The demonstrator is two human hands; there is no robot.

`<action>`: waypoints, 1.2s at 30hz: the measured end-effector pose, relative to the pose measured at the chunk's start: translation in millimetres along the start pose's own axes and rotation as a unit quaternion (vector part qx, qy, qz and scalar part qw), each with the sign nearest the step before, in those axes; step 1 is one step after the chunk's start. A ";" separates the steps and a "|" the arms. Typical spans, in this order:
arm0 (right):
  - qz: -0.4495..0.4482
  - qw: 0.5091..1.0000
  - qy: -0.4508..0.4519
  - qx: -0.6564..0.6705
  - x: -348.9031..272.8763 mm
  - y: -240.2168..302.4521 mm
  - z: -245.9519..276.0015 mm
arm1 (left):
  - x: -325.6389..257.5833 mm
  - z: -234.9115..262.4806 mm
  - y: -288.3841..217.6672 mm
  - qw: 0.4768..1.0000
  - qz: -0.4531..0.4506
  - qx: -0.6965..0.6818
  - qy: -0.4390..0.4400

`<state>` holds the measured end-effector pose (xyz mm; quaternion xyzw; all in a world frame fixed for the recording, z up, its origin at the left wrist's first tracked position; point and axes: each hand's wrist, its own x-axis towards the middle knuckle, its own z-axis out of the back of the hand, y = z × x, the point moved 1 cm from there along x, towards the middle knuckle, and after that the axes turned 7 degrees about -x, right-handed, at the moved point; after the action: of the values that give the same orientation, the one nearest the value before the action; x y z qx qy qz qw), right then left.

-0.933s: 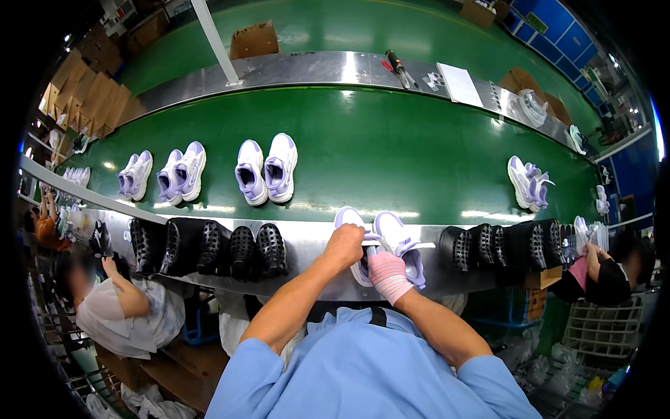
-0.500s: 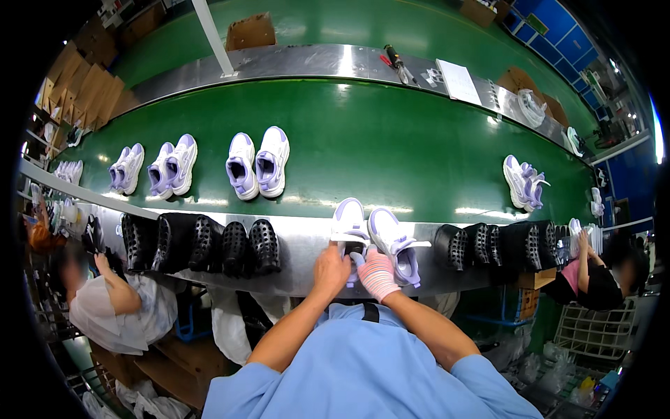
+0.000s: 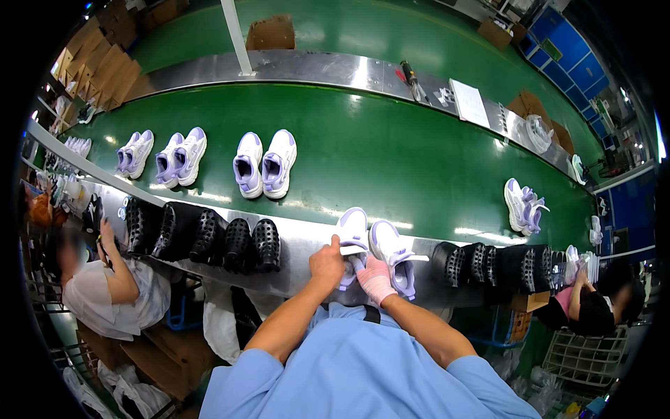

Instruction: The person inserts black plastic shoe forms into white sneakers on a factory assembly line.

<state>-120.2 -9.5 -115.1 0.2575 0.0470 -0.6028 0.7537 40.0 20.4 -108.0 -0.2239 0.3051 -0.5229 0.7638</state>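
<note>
Two white and lilac sneakers stand side by side on the metal ledge in front of me, toes pointing away. My bare left hand (image 3: 326, 264) is closed at the left side of the left sneaker (image 3: 353, 225), its thumb up by the white strap. My right hand (image 3: 377, 281), in a pink striped glove, is closed on the heel opening of that same sneaker; its fingertips are partly hidden. Just right of the glove is the right sneaker (image 3: 385, 239), with its white strap sticking out to the side and no hand holding it.
Black perforated shoe forms (image 3: 266, 246) line the ledge on the left, and more forms (image 3: 452, 265) on the right. Sneaker pairs (image 3: 280, 162) sit on the green belt (image 3: 391, 153). A screwdriver (image 3: 413, 80) and paper pad (image 3: 469, 103) lie beyond. Co-workers (image 3: 115, 283) sit at both sides.
The whole view has shifted and turned slightly. My left hand has risen along the side of the left sneaker, near its strap. The gloved hand remains at its opening.
</note>
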 end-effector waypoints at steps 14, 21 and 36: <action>0.410 0.904 -0.017 -0.119 24.2 49.3 78.7 | -18.6 36.4 11.2 0.982 0.041 -0.170 -0.072; 0.374 0.921 -0.050 -0.092 6.1 83.2 90.6 | -23.7 34.5 21.4 0.990 -0.048 -0.117 -0.062; 0.279 0.947 -0.156 -0.031 -15.6 50.1 79.4 | -2.3 60.9 -8.7 0.979 -0.167 -0.115 0.005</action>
<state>-96.7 -24.0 -24.1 0.1396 -0.1260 -0.3991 0.8974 76.3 20.9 -58.2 -0.3553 0.3247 -0.6058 0.6335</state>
